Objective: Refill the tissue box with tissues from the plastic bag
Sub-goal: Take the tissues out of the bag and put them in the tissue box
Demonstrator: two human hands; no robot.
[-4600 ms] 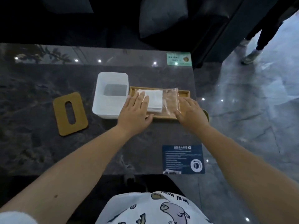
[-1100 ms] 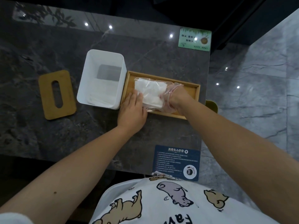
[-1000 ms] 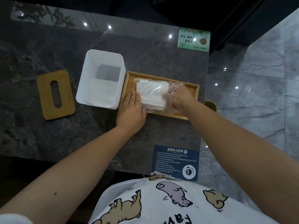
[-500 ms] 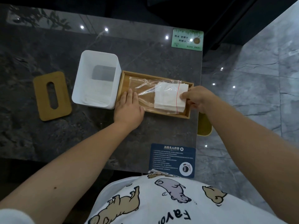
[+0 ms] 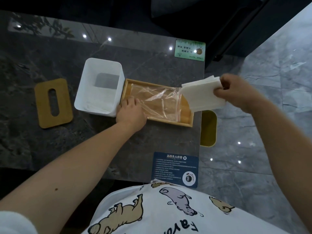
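A white stack of tissues (image 5: 200, 95) hangs in the air past the table's right edge, pinched at its right end by my right hand (image 5: 236, 92). The clear plastic bag (image 5: 158, 102) with a red zip line lies flat and empty in the wooden tray (image 5: 185, 123). My left hand (image 5: 130, 111) presses the bag's left end down at the tray's near left corner. The white tissue box (image 5: 99, 85) stands open to the left of the tray, with a few white sheets at its bottom. Its wooden slotted lid (image 5: 53, 103) lies flat further left.
All of this is on a dark marble table (image 5: 50, 146). A green card (image 5: 190, 50) sits at the far right corner, a blue notice (image 5: 174, 168) at the near edge. A yellow bin (image 5: 208, 128) stands on the floor just right of the table.
My right hand has pulled the tissue stack rightward, fully out of the bag's mouth and up off the tray. The left hand has stayed on the bag's left end.
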